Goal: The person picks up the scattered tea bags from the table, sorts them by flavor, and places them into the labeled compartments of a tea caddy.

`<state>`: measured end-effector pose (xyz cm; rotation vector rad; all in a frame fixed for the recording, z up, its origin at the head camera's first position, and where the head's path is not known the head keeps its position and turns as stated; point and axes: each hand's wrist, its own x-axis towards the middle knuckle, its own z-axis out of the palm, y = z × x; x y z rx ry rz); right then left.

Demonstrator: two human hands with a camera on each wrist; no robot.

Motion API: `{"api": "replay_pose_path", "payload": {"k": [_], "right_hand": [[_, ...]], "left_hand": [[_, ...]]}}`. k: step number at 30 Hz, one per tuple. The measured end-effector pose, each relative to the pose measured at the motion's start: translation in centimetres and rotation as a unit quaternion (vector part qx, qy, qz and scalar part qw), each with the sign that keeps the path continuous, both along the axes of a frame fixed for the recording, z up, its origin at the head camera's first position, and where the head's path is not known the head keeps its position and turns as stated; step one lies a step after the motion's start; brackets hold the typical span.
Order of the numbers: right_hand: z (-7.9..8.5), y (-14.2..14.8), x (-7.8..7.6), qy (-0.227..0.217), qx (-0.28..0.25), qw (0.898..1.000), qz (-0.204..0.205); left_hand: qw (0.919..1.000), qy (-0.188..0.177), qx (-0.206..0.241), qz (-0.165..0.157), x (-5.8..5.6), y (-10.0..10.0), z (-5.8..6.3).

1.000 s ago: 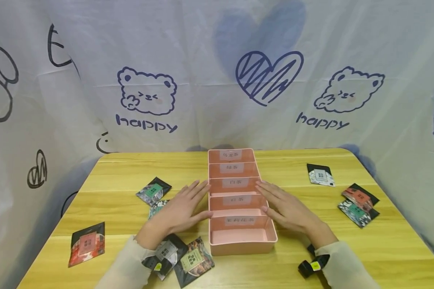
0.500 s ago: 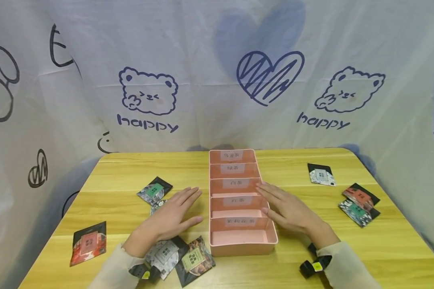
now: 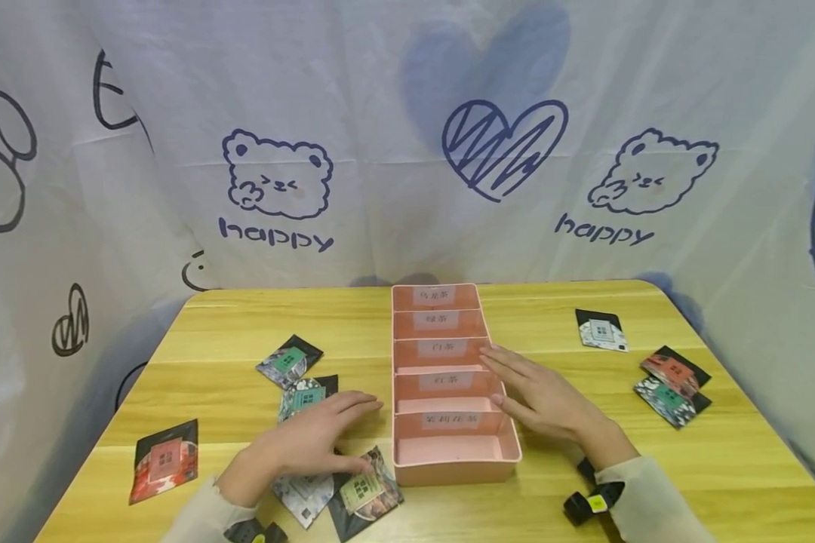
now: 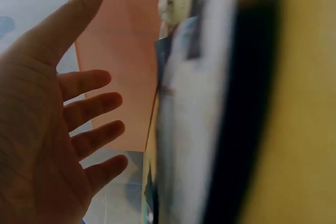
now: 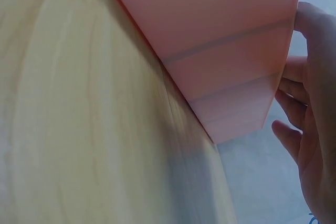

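A long pink box with several compartments and paper labels stands mid-table. My right hand rests its fairly straight fingertips on the box's right rim; the right wrist view shows the fingers along that edge. To the left of the box, my left hand hovers with relaxed, spread fingers and holds nothing. Beneath it lie a packet with a white-and-grey front, partly hidden, and a black packet with a yellow-green label. The thumb overlaps the latter in the head view; I cannot tell whether it touches.
Left of the box lie a teal-labelled packet, a green-labelled one and a red one. On the right are a white packet and a red packet overlapping a green-labelled one. A printed curtain hangs behind the table.
My left hand has left the box's left side and moved left and toward me, over the near packets. The teal-labelled packet shows more now. The right hand stays at the rim.
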<state>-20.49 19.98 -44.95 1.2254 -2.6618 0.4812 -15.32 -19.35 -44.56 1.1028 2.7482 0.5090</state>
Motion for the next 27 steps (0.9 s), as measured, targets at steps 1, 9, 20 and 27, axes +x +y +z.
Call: {"api": "replay_pose_path", "payload": {"k": [1,9,20,27], "right_hand": [[0.0,0.0,0.0,-0.001,0.000,1.000,-0.001],[-0.1,0.1,0.0,0.002,-0.001,1.000,-0.004],[-0.1,0.0,0.0,-0.003,-0.007,1.000,-0.003],[-0.2,0.1,0.0,-0.001,-0.005,1.000,-0.004]], "left_hand": [[0.9999,-0.011,-0.004,0.000,0.2,0.0,-0.1],[0.9988,-0.042,-0.018,-0.019,1.3,0.1,-0.4],[0.9984,-0.023,-0.027,-0.044,1.6,0.2,-1.0],[0.9967,-0.069,0.006,-0.042,1.5,0.2,-0.9]]}}
